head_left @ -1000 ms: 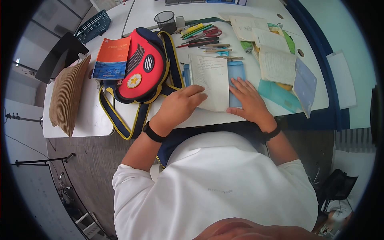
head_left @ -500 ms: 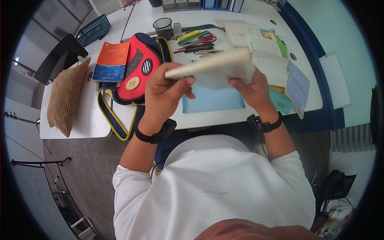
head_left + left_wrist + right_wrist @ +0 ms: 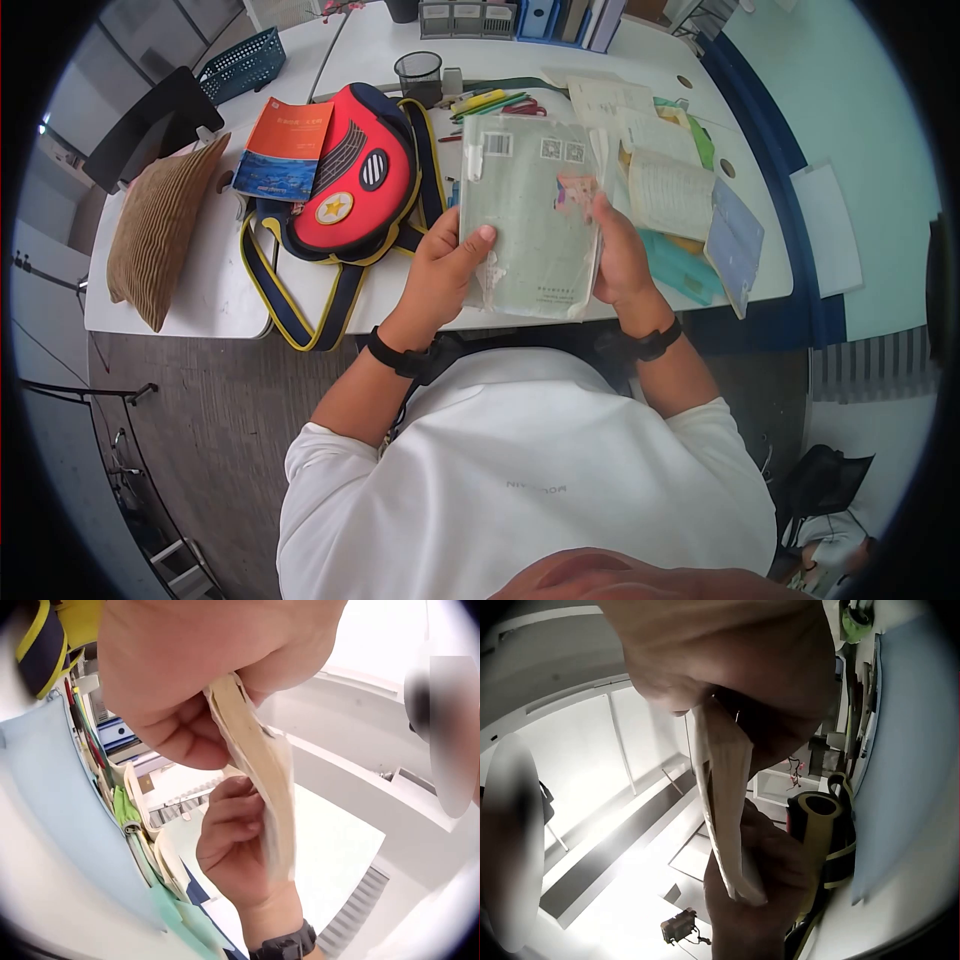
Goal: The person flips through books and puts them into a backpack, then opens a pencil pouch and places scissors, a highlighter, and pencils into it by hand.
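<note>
A closed book point(image 3: 530, 225) with a pale green, worn cover is held up over the table's front, its face with a barcode and two square codes turned toward me. My left hand point(image 3: 440, 268) grips its left edge, thumb on the cover and fingers behind. On the opposite edge my right hand point(image 3: 622, 258) holds it in the same way. Both wrist views show the book point(image 3: 262, 772) edge-on between the hands, its page block visible. Behind it lies a flat light blue folder point(image 3: 71, 802), hidden in the head view except for a sliver.
Left of the book lies a red and navy backpack point(image 3: 365, 205) with an orange and blue book point(image 3: 284, 150) on it. A brown cushion point(image 3: 165, 235) leans further left. Pens point(image 3: 490, 102) and a mesh cup point(image 3: 418, 75) are behind. Open notebooks point(image 3: 670, 180) lie to the right.
The book lay open on the blue folder under both hands, then was lifted and tilted. Now it is closed and upturned, its cover facing me, with both hands holding its sides.
</note>
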{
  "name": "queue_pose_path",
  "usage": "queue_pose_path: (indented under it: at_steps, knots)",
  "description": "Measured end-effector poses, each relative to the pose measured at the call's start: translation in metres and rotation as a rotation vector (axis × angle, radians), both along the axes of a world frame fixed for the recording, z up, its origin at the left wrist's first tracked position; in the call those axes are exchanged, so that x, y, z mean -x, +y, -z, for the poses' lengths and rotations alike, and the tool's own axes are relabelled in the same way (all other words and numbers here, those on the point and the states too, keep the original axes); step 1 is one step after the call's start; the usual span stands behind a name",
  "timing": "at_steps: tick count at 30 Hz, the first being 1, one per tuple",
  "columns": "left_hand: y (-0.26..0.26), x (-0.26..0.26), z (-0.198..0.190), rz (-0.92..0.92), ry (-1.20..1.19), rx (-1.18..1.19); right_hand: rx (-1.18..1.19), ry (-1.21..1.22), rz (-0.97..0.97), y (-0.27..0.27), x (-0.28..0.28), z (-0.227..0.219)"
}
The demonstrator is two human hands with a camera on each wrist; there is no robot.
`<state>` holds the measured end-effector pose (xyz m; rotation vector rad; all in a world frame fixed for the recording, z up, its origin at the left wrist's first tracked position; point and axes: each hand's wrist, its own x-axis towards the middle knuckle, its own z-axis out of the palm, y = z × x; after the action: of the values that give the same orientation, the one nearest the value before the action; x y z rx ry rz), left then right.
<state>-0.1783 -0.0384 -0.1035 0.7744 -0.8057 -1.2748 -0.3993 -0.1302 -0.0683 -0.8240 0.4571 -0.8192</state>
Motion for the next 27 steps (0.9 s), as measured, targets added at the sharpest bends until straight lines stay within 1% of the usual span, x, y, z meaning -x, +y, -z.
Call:
queue_pose_path:
  at_steps: [2,4,5,6,7,9,12,13,15,17,19,21,24,27]
  knots:
    - [0.001,-0.004,0.005,0.081,0.104,-0.049,0.029,0.030,0.012,-0.002,0.001,0.004]
    - [0.001,-0.004,0.006,0.084,0.134,-0.067,0.055,0.061,0.024,-0.002,0.002,0.007]
    - [0.003,-0.004,0.007,0.089,0.165,-0.088,0.104,0.088,0.025,-0.001,0.002,0.008]
    - [0.005,-0.004,0.006,0.088,0.166,-0.090,0.154,0.116,0.025,0.000,0.002,0.009]
    - [0.007,-0.004,0.004,0.097,0.157,-0.097,0.152,0.117,0.024,0.000,0.003,0.008]
    - [0.011,-0.005,0.003,0.107,0.147,-0.105,0.260,0.264,0.006,0.001,0.003,0.005]
    - [0.013,-0.005,0.003,0.131,0.160,-0.131,0.311,0.334,0.011,0.002,-0.001,0.003]
    - [0.014,-0.006,0.003,0.112,0.161,-0.130,0.313,0.334,0.013,0.003,-0.004,0.001]
    - [0.016,-0.005,0.006,0.094,0.164,-0.130,0.392,0.337,0.027,0.007,-0.007,-0.002]
    - [0.016,-0.006,0.005,0.016,0.221,-0.111,0.373,0.326,0.049,0.004,-0.002,-0.004]
    - [0.017,-0.006,0.000,0.018,0.255,-0.094,0.352,0.317,0.067,0.004,-0.001,-0.007]
    - [0.017,-0.005,-0.001,0.020,0.292,-0.081,0.535,0.322,0.214,0.009,-0.007,-0.015]
    - [0.014,-0.002,0.004,0.001,0.264,-0.079,0.561,0.353,0.165,0.001,-0.002,-0.007]
    - [0.014,0.005,0.004,-0.003,0.259,-0.052,0.524,0.339,0.183,-0.001,-0.002,-0.010]
